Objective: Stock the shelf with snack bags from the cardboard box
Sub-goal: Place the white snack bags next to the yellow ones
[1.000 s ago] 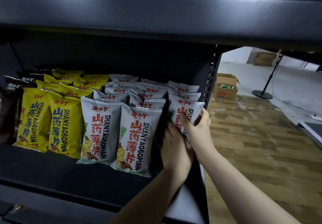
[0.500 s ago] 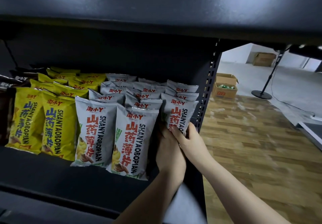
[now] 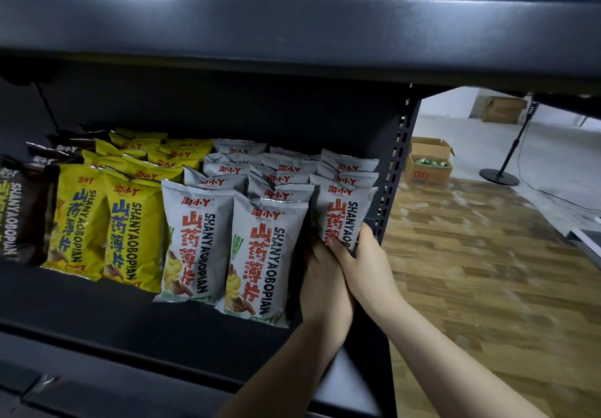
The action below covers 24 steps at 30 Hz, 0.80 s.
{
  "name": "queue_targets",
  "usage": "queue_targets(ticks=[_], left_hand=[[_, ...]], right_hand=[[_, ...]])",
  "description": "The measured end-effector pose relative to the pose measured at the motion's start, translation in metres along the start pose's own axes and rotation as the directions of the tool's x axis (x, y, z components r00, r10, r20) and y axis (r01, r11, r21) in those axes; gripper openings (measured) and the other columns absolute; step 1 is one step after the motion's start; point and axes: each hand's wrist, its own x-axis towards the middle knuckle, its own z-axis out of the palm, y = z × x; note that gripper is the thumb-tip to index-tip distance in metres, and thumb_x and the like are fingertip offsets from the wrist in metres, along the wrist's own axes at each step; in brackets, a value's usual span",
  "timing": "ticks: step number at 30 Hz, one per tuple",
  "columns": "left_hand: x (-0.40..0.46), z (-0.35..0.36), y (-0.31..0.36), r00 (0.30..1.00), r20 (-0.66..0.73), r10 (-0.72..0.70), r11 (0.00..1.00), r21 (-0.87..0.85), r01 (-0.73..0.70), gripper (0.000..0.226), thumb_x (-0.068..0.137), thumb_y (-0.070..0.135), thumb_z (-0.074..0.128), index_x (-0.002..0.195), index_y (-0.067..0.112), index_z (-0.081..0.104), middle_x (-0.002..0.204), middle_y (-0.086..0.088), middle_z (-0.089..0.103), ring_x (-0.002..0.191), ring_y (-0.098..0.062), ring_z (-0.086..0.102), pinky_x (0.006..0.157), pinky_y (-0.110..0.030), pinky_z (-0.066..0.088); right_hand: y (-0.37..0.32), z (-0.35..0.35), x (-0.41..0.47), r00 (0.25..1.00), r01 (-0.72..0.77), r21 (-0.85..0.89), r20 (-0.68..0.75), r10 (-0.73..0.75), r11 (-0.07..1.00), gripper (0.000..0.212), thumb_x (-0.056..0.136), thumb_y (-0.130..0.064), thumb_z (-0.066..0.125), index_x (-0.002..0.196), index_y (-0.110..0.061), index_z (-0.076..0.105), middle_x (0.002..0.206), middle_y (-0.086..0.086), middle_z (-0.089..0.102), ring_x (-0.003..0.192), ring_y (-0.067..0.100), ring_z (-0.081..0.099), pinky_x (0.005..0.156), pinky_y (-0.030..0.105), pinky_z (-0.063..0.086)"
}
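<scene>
A grey snack bag [image 3: 341, 212] with red lettering stands upright at the right end of the dark shelf [image 3: 107, 307]. My right hand [image 3: 361, 258] grips its lower part from the right. My left hand [image 3: 320, 281] presses against its lower left side, and the bag's bottom is hidden behind both hands. Rows of grey bags [image 3: 260, 248] fill the shelf to its left, then yellow bags [image 3: 130, 229], then dark brown bags [image 3: 22, 209] at the far left.
The perforated shelf upright [image 3: 390, 183] stands just right of the held bag. An upper shelf board [image 3: 292, 30] overhangs. On the wooden floor beyond are an open cardboard box [image 3: 429, 164], a second box [image 3: 502, 110] farther back and a black stand base [image 3: 499, 177].
Both hands have slid down from the bag's upper part to its lower end. The bag now stands more upright against the row at the right end.
</scene>
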Motion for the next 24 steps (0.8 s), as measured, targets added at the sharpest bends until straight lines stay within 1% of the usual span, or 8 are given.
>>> queue_targets(ticks=[3, 5, 9, 12, 15, 17, 21, 24], left_hand=[[-0.011, -0.010, 0.001, 0.997, -0.057, 0.047, 0.998, -0.029, -0.049, 0.038, 0.078, 0.027, 0.057, 0.107, 0.003, 0.060, 0.084, -0.006, 0.067, 0.070, -0.016, 0.069, 0.057, -0.023, 0.054], [-0.020, -0.015, 0.001, 0.996, -0.076, 0.043, 0.997, -0.061, -0.047, 0.047, 0.079, 0.018, 0.061, 0.121, -0.003, 0.055, 0.105, -0.016, 0.065, 0.091, -0.026, 0.068, 0.076, -0.031, 0.055], [-0.036, -0.042, -0.001, 0.992, 0.080, 0.100, 0.984, -0.153, -0.087, 0.057, 0.089, 0.012, 0.050, 0.141, -0.003, 0.032, 0.137, -0.021, 0.041, 0.127, -0.034, 0.042, 0.107, -0.036, 0.033], [-0.042, -0.061, -0.013, 0.977, 0.116, 0.181, 0.972, -0.172, -0.160, 0.044, 0.086, 0.006, 0.049, 0.129, 0.000, 0.048, 0.127, -0.018, 0.051, 0.119, -0.033, 0.047, 0.101, -0.035, 0.036], [-0.059, -0.083, -0.024, 0.957, 0.076, 0.279, 0.935, -0.248, -0.252, 0.041, 0.080, -0.005, 0.046, 0.118, 0.003, 0.060, 0.119, -0.016, 0.061, 0.113, -0.031, 0.055, 0.095, -0.036, 0.044], [-0.074, -0.099, -0.031, 0.947, 0.038, 0.320, 0.904, -0.311, -0.293, 0.040, 0.080, -0.006, 0.046, 0.115, 0.004, 0.063, 0.117, -0.015, 0.063, 0.110, -0.029, 0.058, 0.093, -0.036, 0.047], [-0.111, -0.126, -0.050, 0.926, -0.033, 0.375, 0.848, -0.390, -0.358, 0.031, 0.080, -0.005, 0.047, 0.101, 0.005, 0.068, 0.101, -0.010, 0.068, 0.094, -0.026, 0.064, 0.079, -0.040, 0.053], [-0.146, -0.143, -0.071, 0.918, -0.047, 0.393, 0.791, -0.492, -0.364, 0.026, 0.080, -0.001, 0.043, 0.089, 0.002, 0.067, 0.089, -0.008, 0.067, 0.084, -0.022, 0.063, 0.070, -0.035, 0.051]], right_hand=[[-0.003, -0.002, -0.002, 1.000, -0.018, 0.008, -0.002, 0.018, 1.000, 0.037, 0.089, -0.040, 0.063, 0.118, -0.020, 0.052, 0.112, -0.011, 0.062, 0.107, 0.013, 0.057, 0.087, 0.034, 0.046], [-0.008, -0.005, -0.002, 0.998, -0.068, 0.025, 0.001, 0.068, 0.997, 0.038, 0.087, -0.039, 0.065, 0.116, -0.018, 0.053, 0.105, -0.012, 0.061, 0.100, 0.011, 0.056, 0.082, 0.031, 0.044], [-0.012, -0.004, -0.005, 0.986, -0.164, 0.004, 0.027, 0.163, 0.987, 0.061, 0.072, -0.060, 0.062, 0.106, -0.009, 0.062, 0.092, 0.000, 0.069, 0.085, 0.017, 0.065, 0.057, 0.024, 0.041], [-0.015, -0.004, -0.020, 0.971, -0.234, 0.018, -0.041, 0.234, 0.972, 0.073, 0.069, -0.062, 0.059, 0.109, -0.001, 0.057, 0.095, 0.007, 0.064, 0.086, 0.021, 0.062, 0.052, 0.018, 0.039], [-0.020, -0.007, -0.043, 0.959, -0.267, -0.019, -0.108, 0.263, 0.964, 0.064, 0.084, -0.046, 0.055, 0.131, -0.005, 0.041, 0.125, 0.011, 0.054, 0.114, 0.028, 0.053, 0.091, 0.039, 0.048], [-0.026, -0.011, -0.067, 0.965, -0.231, -0.066, -0.145, 0.219, 0.971, 0.055, 0.089, -0.040, 0.052, 0.134, -0.010, 0.041, 0.132, 0.009, 0.050, 0.122, 0.030, 0.047, 0.100, 0.050, 0.041], [-0.047, -0.017, -0.125, 0.983, -0.081, -0.072, -0.170, 0.067, 0.994, 0.031, 0.095, -0.028, 0.049, 0.122, -0.013, 0.050, 0.125, 0.004, 0.053, 0.120, 0.023, 0.046, 0.102, 0.045, 0.039], [-0.066, -0.016, -0.173, 0.980, 0.087, -0.046, -0.178, -0.094, 0.995, 0.021, 0.094, -0.018, 0.048, 0.112, -0.010, 0.056, 0.111, 0.001, 0.055, 0.110, 0.017, 0.051, 0.098, 0.028, 0.041]])
